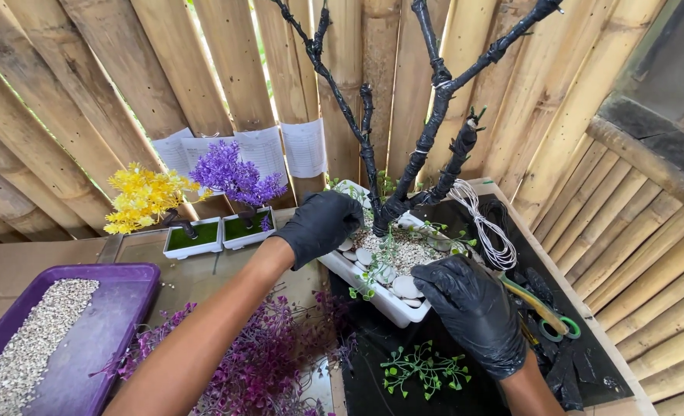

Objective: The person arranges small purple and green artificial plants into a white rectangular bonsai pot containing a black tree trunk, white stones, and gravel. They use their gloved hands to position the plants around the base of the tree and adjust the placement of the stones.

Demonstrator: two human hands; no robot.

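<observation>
Centrally, white rectangular planter [380, 296] with pebbles, black bare branches [427, 139].

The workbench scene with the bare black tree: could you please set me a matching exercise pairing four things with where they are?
Things:
1. purple tray
2. scissors
3. coil of white wire
4. green sprig

Places:
A. on the dark mat in front of the white planter
B. draped beside the planter, above the right hand
C. far left, holding fine gravel
D. right of the right hand, green-handled

Pairs: 1-C, 2-D, 3-B, 4-A
</observation>
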